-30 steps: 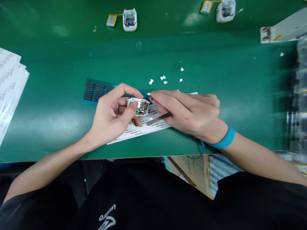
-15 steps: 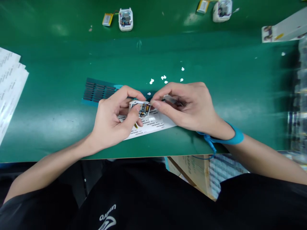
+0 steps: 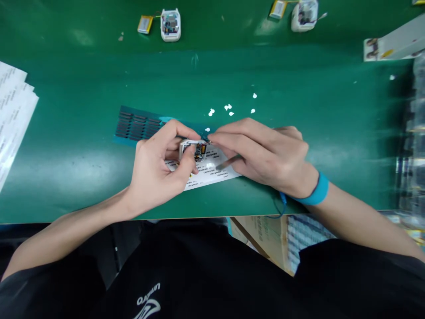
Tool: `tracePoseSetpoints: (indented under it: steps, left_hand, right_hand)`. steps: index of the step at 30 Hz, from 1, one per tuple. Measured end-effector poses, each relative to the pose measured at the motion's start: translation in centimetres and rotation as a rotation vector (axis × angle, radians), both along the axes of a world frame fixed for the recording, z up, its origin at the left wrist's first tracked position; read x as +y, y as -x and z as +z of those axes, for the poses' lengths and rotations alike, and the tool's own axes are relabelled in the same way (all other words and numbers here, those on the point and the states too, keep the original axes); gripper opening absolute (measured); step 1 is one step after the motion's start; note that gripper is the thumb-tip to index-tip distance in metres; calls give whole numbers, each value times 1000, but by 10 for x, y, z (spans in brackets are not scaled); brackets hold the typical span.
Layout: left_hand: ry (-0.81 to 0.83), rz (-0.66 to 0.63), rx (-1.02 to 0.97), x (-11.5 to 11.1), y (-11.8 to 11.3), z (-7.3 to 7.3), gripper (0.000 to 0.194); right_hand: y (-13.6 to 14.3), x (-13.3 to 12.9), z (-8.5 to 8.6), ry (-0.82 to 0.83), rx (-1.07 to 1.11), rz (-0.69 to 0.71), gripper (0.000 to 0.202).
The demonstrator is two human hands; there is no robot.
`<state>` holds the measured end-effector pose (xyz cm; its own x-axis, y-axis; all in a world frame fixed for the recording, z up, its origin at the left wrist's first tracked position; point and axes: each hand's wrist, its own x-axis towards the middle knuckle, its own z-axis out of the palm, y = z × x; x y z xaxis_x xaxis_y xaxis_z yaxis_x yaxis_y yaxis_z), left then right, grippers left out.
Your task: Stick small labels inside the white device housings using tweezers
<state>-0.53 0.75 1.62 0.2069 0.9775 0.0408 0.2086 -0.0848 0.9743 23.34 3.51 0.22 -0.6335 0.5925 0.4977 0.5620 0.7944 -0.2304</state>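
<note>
Left hand (image 3: 154,166): pinching watch housing (image 3: 182,147)
Right hand (image 3: 274,155): closed around metal tool (image 3: 229,162)
Thin wire (image 3: 209,142), three o'clock: could tear if over-pulled

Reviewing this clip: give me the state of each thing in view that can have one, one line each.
Left hand: closed on the white case
White case in hand: open, circuitry exposed
Right hand: fingers pinched at the case's edge
Thin blade-like tool: held in the right hand
Upper left case: open, battery outside
Upper right case: open, battery outside
Blue wristband: worn
</note>
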Motion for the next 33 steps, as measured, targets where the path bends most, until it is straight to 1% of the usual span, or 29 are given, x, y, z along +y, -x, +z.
tracePoseSetpoints:
  steps: [5, 8, 11, 13, 16, 18, 20, 23, 25, 27, 31, 33]
  left_hand:
    - [-8, 32, -60, -6, -5, 4, 13]
    - [-39, 27, -64, -9, -7, 3, 13]
    - [-99, 36, -25, -11, -8, 1, 13]
    - [-115, 51, 15, -13, -8, 2, 12]
    - [-148, 87, 45, -14, -7, 2, 12]
    - [-167, 101, 41, -13, -6, 1, 15]
    - [-143, 75, 9, -12, -4, 0, 17]
    - [-70, -4, -78, -10, -3, -1, 18]
    - [-57, -46, -102, -10, -3, -2, 17]
    - [-101, -71, -70, -9, -3, -2, 15]
    - [-161, -149, 75, -5, 2, -3, 10]
    - [-183, -190, 142, -3, 5, -3, 11]
  right_hand:
    - [0, -10, 10, -39, -106, 54, 36]
    - [1, -12, 12, -70, -88, 71, 37]
    - [4, -16, 8, -18, -8, 65, 43]
    - [7, -19, 3, 13, 47, 47, 43]
    - [13, -23, -1, -12, 15, -13, 42]
    - [16, -23, 0, -21, 7, -18, 41]
    - [19, -21, 4, 54, 105, 4, 35]
    - [22, -16, 12, 278, 305, -31, 22]
    - [23, -12, 16, 395, 368, -53, 19]
    - [24, -9, 16, 507, 393, -38, 19]
    - [21, -5, 12, 764, 386, 5, 30]
    - [19, -4, 11, 788, 375, 19, 30]
